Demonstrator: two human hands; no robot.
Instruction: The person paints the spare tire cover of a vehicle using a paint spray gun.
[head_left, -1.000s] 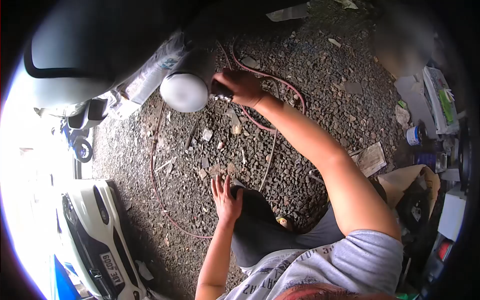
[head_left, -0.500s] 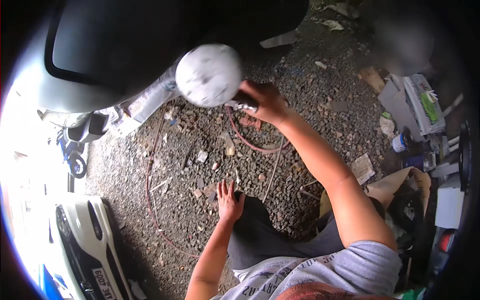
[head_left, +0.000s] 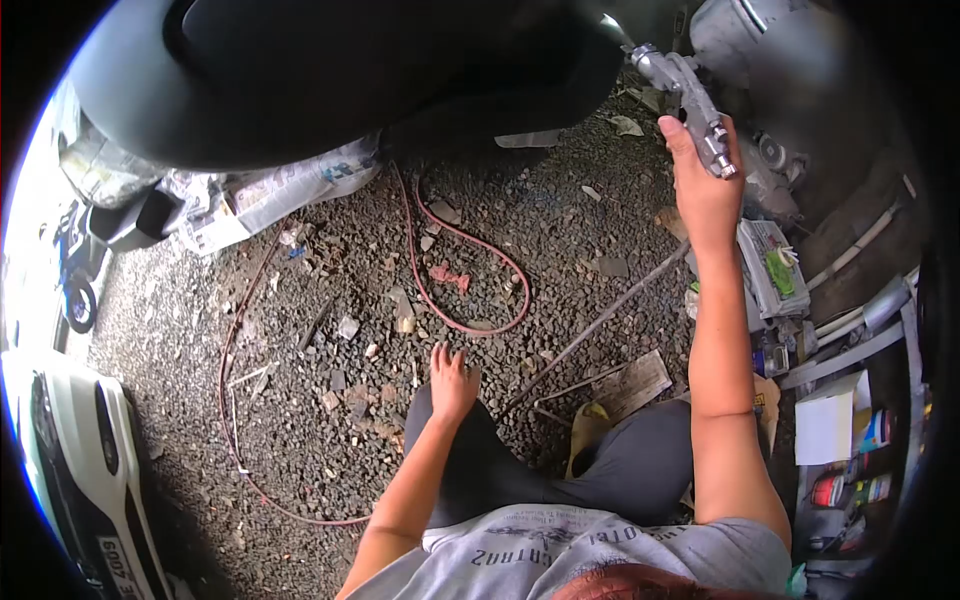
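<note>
My right hand [head_left: 708,185] is wrapped round a metal spray gun [head_left: 690,105] at the upper right, its nozzle end beside the dark panel [head_left: 350,75] that spans the top. The gun's cup is hard to make out against the blurred area. My left hand [head_left: 453,385] rests by my left knee with its fingers apart, holding nothing. Ahead of it on the gravel lies a looped red hose [head_left: 470,327].
Newspaper [head_left: 300,190] covers parts under the panel. A white car [head_left: 85,440] stands at the lower left. On the right are a stack of papers [head_left: 775,270], a white box [head_left: 825,420], cans and pipes. A flat board [head_left: 635,385] lies near my knees.
My right hand has moved right with the spray gun, away from the middle of the panel. The round white cup top no longer faces the camera. My left hand stays by the knee; the view has shifted.
</note>
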